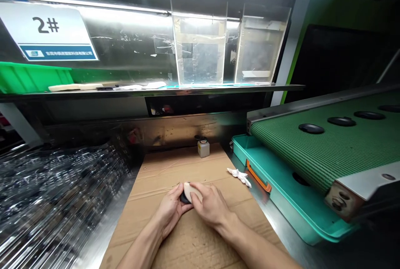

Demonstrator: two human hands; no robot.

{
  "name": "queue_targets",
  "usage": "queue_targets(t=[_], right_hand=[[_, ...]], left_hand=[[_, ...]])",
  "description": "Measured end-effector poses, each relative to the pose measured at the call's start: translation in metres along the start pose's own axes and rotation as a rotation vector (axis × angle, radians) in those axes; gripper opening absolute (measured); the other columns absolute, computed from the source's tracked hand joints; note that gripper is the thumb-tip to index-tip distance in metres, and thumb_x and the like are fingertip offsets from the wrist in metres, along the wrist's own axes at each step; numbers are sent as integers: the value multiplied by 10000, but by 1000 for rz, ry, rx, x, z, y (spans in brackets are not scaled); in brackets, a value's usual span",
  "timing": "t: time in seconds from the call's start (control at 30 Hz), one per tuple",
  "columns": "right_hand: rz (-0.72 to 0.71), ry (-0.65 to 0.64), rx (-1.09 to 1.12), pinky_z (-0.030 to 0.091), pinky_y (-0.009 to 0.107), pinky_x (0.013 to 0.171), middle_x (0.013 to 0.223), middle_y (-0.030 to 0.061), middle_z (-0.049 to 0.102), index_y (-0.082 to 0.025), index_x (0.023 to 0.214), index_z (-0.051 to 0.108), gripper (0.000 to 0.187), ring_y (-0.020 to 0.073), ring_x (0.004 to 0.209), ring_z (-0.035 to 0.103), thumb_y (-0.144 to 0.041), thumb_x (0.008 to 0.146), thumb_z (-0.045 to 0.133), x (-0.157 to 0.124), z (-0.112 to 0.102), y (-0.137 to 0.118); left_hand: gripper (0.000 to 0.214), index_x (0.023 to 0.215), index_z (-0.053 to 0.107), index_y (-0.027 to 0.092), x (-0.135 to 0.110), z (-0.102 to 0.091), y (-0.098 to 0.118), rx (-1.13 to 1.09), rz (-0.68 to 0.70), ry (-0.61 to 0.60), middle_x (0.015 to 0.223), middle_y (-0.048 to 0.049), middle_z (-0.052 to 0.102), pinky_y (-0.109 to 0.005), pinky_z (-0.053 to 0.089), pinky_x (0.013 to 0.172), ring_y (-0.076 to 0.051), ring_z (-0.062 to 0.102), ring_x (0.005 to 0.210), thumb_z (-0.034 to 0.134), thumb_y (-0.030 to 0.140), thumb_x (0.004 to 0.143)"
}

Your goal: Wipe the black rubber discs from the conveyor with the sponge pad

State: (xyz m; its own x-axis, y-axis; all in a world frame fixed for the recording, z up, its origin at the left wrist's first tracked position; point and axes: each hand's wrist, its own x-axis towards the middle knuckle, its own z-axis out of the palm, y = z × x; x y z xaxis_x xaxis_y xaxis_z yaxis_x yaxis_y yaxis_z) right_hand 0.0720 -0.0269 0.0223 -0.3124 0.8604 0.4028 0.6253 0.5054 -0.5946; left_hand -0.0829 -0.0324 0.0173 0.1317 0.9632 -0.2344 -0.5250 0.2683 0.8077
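Over the cardboard sheet (156,181), my two hands meet around a small black rounded part (184,198). Fingers of my left hand (171,207) grip it from the left side. My right hand (211,204) is closed on a pale beige pad (188,190), which is pressed against the black part. What the pad is made of I cannot tell, and my fingers hide much of both things. Beyond my hands stands a small white square bottle (203,148) with a dark top. To the right lies a crumpled white cloth or tissue (239,176).
At right, a green conveyor belt (300,156) carries several black discs (311,128). Below it sits a teal tray (293,212) with an orange handle (258,177). Clear plastic-looking wrapped parts (62,194) pile up at left. A metal shelf (200,90) crosses behind, bearing a green bin (34,77).
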Motion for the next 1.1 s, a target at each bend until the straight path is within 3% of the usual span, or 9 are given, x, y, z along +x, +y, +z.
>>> queue_targets(t=[0.13, 0.33, 0.5, 0.6, 0.73, 0.83, 0.9, 1.0, 1.1], right_hand=[[49, 19, -198, 483, 321, 741, 946, 80, 709, -251, 1263, 549, 382, 241, 837, 665, -300, 902, 435, -1, 0, 5], [-40, -31, -101, 486, 282, 749, 973, 51, 702, -269, 1286, 515, 393, 211, 843, 661, -333, 902, 456, -6, 8, -1], [30, 41, -249, 498, 328, 756, 1002, 112, 697, -201, 1347, 482, 442, 242, 860, 669, -285, 920, 408, 6, 13, 14], [62, 51, -120, 502, 322, 804, 1031, 90, 699, -221, 1295, 526, 399, 231, 913, 668, -306, 921, 418, 4, 3, 25], [123, 217, 81, 497, 307, 850, 1126, 99, 668, -190, 1295, 511, 417, 217, 989, 649, -357, 924, 418, 0, -6, 25], [18, 91, 129, 508, 295, 828, 1097, 79, 681, -214, 1285, 524, 414, 211, 954, 660, -368, 907, 461, -3, -2, 14], [-16, -9, 32, 520, 312, 785, 1028, 67, 703, -244, 1296, 522, 417, 226, 894, 675, -364, 899, 474, -4, 5, 8], [36, 11, -219, 522, 363, 726, 955, 105, 712, -216, 1351, 480, 454, 268, 820, 683, -334, 916, 433, -2, 12, 4], [3, 12, -297, 521, 355, 722, 973, 121, 705, -194, 1390, 434, 478, 262, 811, 682, -312, 928, 407, -2, 16, 5]], left_hand=[[134, 962, 609, 135, -1, 3, 1, -27, -4, 40, 971, -105, 690, -427, 552, 818, -202, 669, 843, 602, 203, 846], [160, 928, 624, 133, -2, 2, -2, -5, 13, -8, 869, -86, 692, -329, 561, 747, -162, 658, 736, 623, 267, 841], [151, 956, 606, 137, 0, 0, -2, -10, 28, 41, 959, -105, 689, -404, 557, 794, -195, 667, 818, 619, 234, 841], [132, 943, 598, 131, -1, -1, -1, -30, 22, 69, 946, -114, 690, -417, 556, 791, -214, 674, 836, 604, 223, 848], [156, 947, 596, 122, -1, -2, -2, -45, 22, 75, 924, -136, 694, -416, 554, 771, -219, 684, 783, 578, 254, 865], [141, 937, 603, 137, -2, -3, -4, -85, 26, 71, 895, -109, 697, -403, 553, 769, -199, 677, 773, 584, 254, 861], [149, 945, 616, 145, -3, -2, -5, -83, 38, 37, 893, -93, 696, -382, 550, 779, -180, 667, 765, 591, 263, 858], [180, 947, 630, 137, -5, -1, -7, -26, 62, 11, 946, -105, 692, -369, 540, 801, -182, 658, 808, 595, 289, 857], [207, 932, 628, 133, -5, 1, -8, 13, 81, 20, 921, -100, 687, -366, 535, 799, -179, 646, 804, 588, 324, 862]])
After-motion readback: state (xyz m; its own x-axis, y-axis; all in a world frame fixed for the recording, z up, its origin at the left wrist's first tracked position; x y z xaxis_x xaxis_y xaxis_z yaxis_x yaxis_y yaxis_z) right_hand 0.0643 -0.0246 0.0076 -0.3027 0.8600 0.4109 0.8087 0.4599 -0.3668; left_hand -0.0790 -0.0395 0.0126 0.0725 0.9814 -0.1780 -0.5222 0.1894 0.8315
